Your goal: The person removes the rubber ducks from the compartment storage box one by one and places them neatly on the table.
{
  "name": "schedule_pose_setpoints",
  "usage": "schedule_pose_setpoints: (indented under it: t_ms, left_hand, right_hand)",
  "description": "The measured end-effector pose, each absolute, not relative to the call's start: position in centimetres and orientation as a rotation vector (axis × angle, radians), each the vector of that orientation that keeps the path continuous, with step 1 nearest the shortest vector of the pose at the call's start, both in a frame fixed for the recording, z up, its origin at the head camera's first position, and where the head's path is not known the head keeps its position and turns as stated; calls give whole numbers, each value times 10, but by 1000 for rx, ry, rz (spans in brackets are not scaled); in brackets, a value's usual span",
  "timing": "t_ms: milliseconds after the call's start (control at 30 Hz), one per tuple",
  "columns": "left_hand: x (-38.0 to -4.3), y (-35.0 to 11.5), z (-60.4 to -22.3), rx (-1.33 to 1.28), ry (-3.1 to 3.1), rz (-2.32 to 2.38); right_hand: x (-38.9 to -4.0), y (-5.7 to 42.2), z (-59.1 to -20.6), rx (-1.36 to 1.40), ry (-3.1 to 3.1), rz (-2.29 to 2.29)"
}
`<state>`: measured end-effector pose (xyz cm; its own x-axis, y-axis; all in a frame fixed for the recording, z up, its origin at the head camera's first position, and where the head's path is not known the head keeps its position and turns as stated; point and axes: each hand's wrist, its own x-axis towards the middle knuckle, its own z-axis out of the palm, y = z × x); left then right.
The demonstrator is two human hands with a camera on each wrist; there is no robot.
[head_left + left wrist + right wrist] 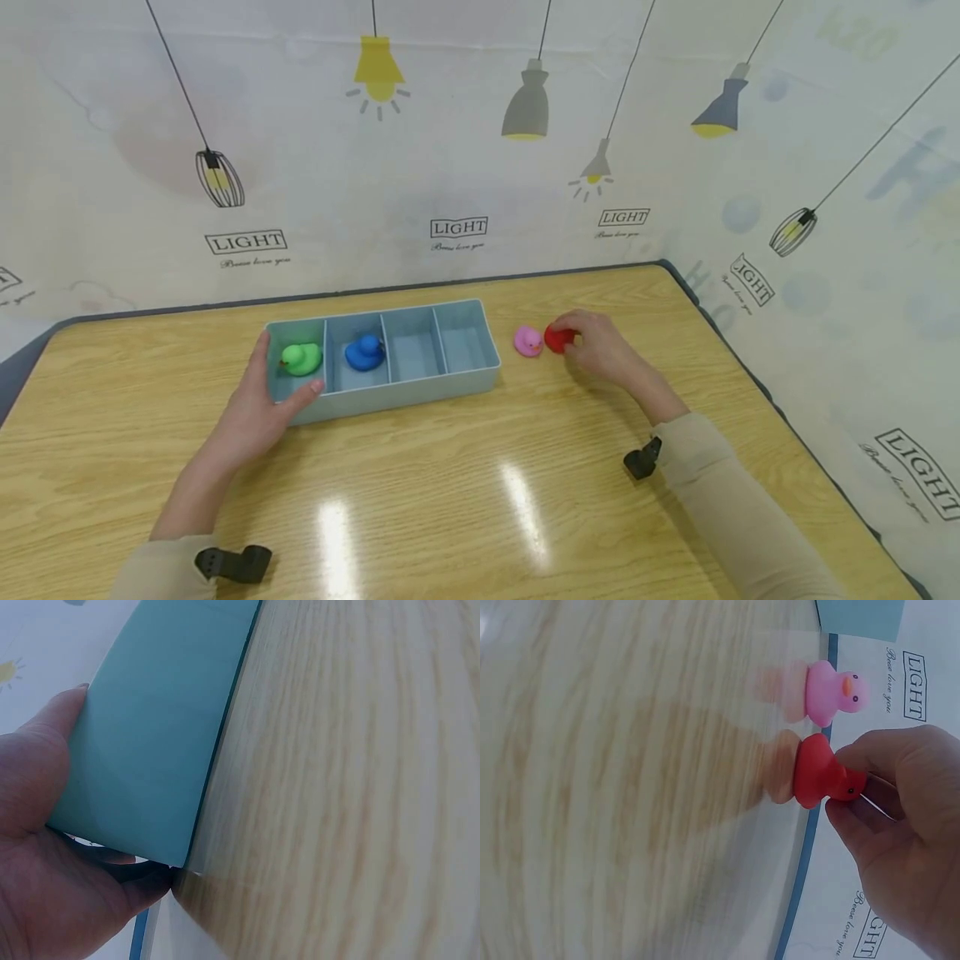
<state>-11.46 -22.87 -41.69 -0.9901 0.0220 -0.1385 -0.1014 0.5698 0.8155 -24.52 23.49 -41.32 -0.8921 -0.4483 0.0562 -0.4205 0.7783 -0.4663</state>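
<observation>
Right wrist: red duck (814, 771) between fingers (876, 750)

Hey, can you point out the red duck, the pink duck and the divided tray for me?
Red duck (815, 772): right wrist view, on its body.
Pink duck (825, 693): right wrist view, on its body.
Divided tray (401, 394): head view, on the outside of its front wall.

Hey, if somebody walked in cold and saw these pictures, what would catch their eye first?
Probably the bright toy ducks: green and blue in the two leftmost compartments of the pale blue box, pink on the table to its right. Next, likely the red duck beside the pink one, pinched by the right hand, while the left hand grips the box's left end.
</observation>
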Motion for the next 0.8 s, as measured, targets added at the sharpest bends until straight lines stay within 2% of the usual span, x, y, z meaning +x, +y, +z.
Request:
schedule_pose_setpoints:
  t_ms: [800]
  left_hand:
    - [-114, -229, -417, -74, 2653, 1417]
  right_hand:
    - [-246, 235, -414, -732, 2901, -809]
